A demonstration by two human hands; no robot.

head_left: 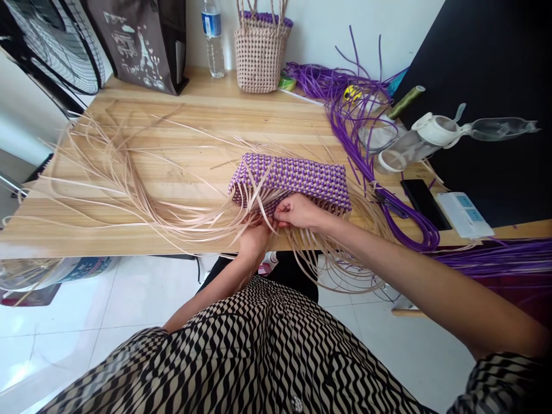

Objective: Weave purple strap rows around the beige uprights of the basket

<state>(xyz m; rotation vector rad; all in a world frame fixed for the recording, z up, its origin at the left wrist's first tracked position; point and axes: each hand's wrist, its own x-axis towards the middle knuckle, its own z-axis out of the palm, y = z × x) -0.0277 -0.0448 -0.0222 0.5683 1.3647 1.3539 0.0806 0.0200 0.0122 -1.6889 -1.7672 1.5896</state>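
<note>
A woven purple and beige piece (pixel 297 175) lies on the wooden table near its front edge. Long beige strands (pixel 146 195) fan out from it to the left, and more hang over the front edge. My right hand (pixel 297 211) is closed in a pinch on a beige strand at the piece's near side. Just left of it, my left hand (pixel 255 233) reaches up from below among the strands; its fingertips are largely hidden by strands, and what they hold cannot be made out.
At the back of the wooden table (pixel 207 109) stand a dark bag (pixel 138 46), a water bottle (pixel 214 43) and a finished woven basket (pixel 261 54). Purple strands (pixel 345 109), a clear cup (pixel 405 149), a black phone (pixel 425 204) and a white box (pixel 464 214) lie right. A fan (pixel 56 40) stands left.
</note>
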